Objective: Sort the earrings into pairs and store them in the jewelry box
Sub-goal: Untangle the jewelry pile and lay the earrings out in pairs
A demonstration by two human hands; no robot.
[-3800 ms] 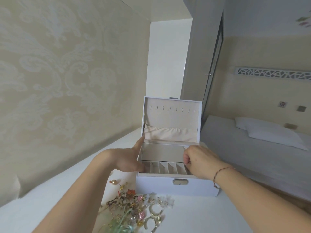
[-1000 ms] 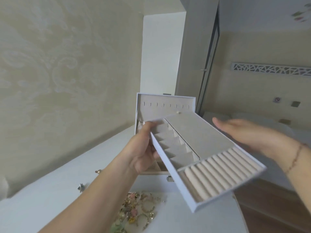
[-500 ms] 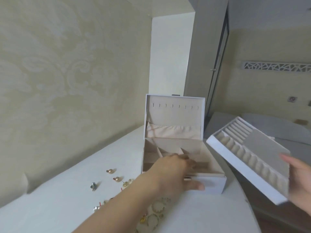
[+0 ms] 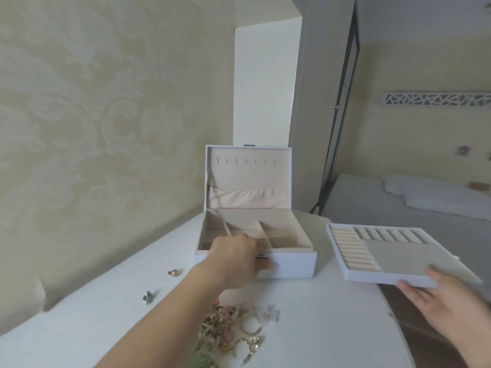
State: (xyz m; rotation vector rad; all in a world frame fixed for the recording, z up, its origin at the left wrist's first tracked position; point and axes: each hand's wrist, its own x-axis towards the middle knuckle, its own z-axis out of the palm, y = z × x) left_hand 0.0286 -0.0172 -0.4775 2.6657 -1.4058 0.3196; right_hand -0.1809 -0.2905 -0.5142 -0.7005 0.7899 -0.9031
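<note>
Grip, right: my right hand [image 4: 449, 304] holds the removable tray [image 4: 396, 254] by its near edge, fingers underneath and thumb over the rim; tray lifted to the right of the jewelry box [image 4: 255, 229], apart from it, slightly tilted.

Grip, left: my left hand [image 4: 236, 258] rests on the box's front wall at the clasp, fingers curled over the front edge; whether they pinch the clasp I cannot tell.

Jewelry box: white, on the table [image 4: 318, 328], lid [image 4: 248, 176] upright, beige lining, a row of hooks and a fabric pocket inside the lid. Lower level exposed, split by dividers into several compartments.

Tray: ring rolls at the left end, a row of small slots along the far side, a flat covered panel on the rest.

Earrings [image 4: 233, 330]: tangled heap of gold and pastel pieces on the table, near side of the box, partly hidden by my left forearm.

Loose items: one pearl-like earring [image 4: 174, 272] and one small dark piece [image 4: 147, 297], left of the box, well apart from the heap.

Surroundings: patterned wall [image 4: 93, 128] left; bed [image 4: 398, 208] with pillow [image 4: 435, 195] to the right.
</note>
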